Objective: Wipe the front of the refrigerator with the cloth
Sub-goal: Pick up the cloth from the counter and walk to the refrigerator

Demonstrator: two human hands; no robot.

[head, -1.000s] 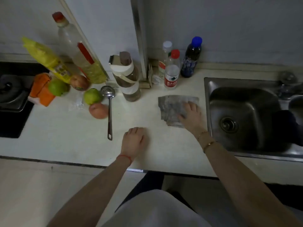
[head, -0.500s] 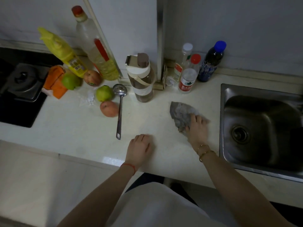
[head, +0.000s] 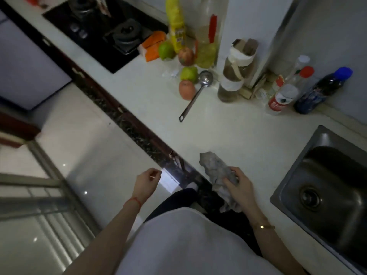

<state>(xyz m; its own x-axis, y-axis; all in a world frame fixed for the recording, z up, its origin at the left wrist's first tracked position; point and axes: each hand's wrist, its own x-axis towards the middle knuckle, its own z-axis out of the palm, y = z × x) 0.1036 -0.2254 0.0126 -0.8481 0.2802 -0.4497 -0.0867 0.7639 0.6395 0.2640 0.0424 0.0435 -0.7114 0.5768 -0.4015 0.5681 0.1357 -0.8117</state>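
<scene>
A crumpled grey cloth (head: 213, 167) is gripped in my right hand (head: 238, 187) at the front edge of the white counter (head: 228, 132). Part of it lies on the counter and its lower end hangs past the edge. My left hand (head: 146, 182) hovers off the counter over the glossy floor (head: 89, 155), fingers loosely curled and holding nothing. A pale flat front (head: 25, 66) stands at the far left beyond the counter's end. I cannot tell whether it is the refrigerator.
A steel sink (head: 327, 185) is set into the counter on the right. A black gas stove (head: 103, 30) sits at the far end. Oil bottles, fruit (head: 186, 89), a ladle (head: 195, 94), a drinking bottle (head: 234, 76) and small bottles (head: 286, 94) line the wall.
The view has swung left and down toward the floor. My right hand bunched the cloth and drew it to the counter's front edge. My left hand came off the counter.
</scene>
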